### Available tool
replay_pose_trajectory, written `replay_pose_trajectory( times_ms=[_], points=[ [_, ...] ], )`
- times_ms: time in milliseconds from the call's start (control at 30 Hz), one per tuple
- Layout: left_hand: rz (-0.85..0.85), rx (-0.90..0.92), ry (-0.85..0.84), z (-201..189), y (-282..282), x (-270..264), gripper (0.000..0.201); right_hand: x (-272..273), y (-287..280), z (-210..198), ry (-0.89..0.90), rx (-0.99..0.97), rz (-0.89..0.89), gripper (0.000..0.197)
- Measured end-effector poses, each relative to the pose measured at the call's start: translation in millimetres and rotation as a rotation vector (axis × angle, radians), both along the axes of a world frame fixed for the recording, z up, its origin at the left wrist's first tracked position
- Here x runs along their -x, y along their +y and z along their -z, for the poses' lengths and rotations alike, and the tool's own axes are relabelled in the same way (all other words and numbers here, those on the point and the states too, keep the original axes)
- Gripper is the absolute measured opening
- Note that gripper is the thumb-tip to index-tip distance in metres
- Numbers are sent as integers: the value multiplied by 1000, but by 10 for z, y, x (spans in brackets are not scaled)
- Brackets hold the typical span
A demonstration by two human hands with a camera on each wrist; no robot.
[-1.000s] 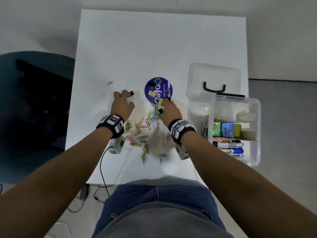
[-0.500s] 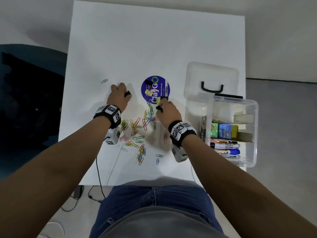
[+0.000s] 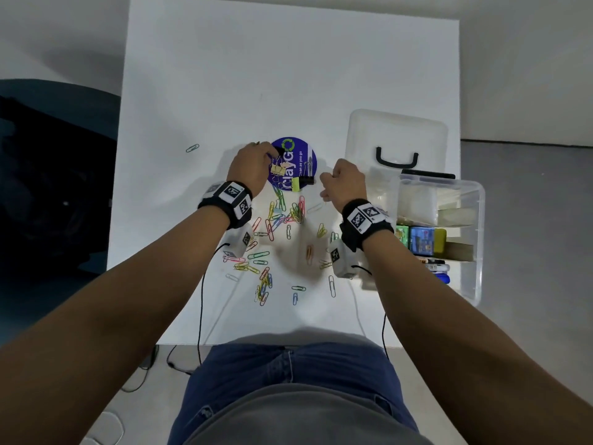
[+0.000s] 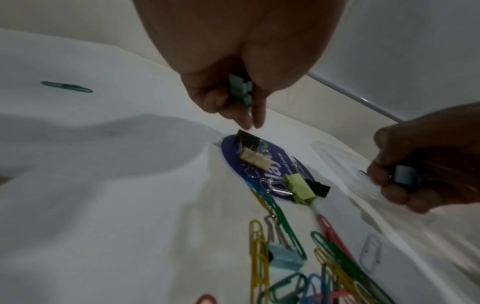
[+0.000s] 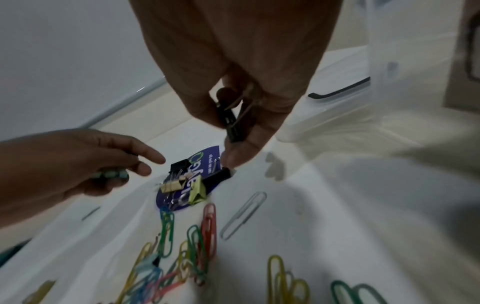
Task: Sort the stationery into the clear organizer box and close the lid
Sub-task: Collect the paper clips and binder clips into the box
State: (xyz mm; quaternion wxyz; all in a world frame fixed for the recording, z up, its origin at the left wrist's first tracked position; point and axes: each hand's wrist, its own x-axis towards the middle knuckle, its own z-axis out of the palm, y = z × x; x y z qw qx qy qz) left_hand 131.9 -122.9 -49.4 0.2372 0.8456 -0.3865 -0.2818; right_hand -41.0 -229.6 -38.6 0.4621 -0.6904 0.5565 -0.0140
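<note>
- The left hand [image 3: 253, 165] grips teal binder clips [image 4: 240, 89] above the purple disc [image 3: 293, 163] mid-surface.
- The right hand [image 3: 345, 183] grips a black binder clip [image 5: 231, 123].
- The clear organizer box [image 3: 475, 245] sits open at the surface's [image 3: 256, 65] right edge.

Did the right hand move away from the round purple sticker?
Yes. The right hand was at the purple sticker's near edge before; now it sits off to the sticker's right, toward the clear organizer box, gripping a black binder clip.
</note>
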Motion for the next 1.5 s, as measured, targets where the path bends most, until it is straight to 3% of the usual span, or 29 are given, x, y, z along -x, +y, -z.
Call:
replay_pose_trajectory(
  times_ms=[67, 133, 200, 300, 467, 567, 633, 833, 933, 1066, 1233, 1333, 1500],
  points=[
    [-55, -104, -72, 14, -89, 44, 24, -60, 5, 19, -10, -18, -4, 12],
    [-63, -242, -89, 43, -160, 120, 41, -154, 49, 42, 42, -14, -72, 10],
    [-47, -347, -97, 85, -199, 205, 57, -247, 121, 87, 112, -46, -115, 30],
    [-50, -388, -79, 150, -180, 293, 57, -314, 238, 165, 200, -64, -106, 46],
    [-27, -316, -17, 150, -24, 387, 45, -282, 321, 189, 212, -118, -102, 46],
    [-11, -281, 26, 98, 74, 489, 44, -217, 377, 130, 177, -191, -118, 25],
    [-14, -262, 40, 54, 117, 539, 42, -162, 407, 107, 183, -194, -157, 23],
    [-102, -80, 133, -256, 121, 691, 39, 101, 332, -319, -27, -169, 28, 17],
    [25, 28, 230, -537, -22, 945, 33, 392, 176, -631, -228, -112, 170, 14],
    [223, 126, 313, -933, -388, 1433, 34, 987, -213, -961, -339, -31, 267, 19],
    [388, 81, 226, -1125, -921, 1948, 42, 1505, -651, -1012, -176, -18, 324, 18],
    [435, -10, 185, -1131, -1049, 2091, 53, 1587, -727, -999, -208, -133, 292, 20],
    [421, -27, 247, -1113, -1035, 2058, 64, 1622, -641, -988, -16, -66, 88, 32]
  ],
)
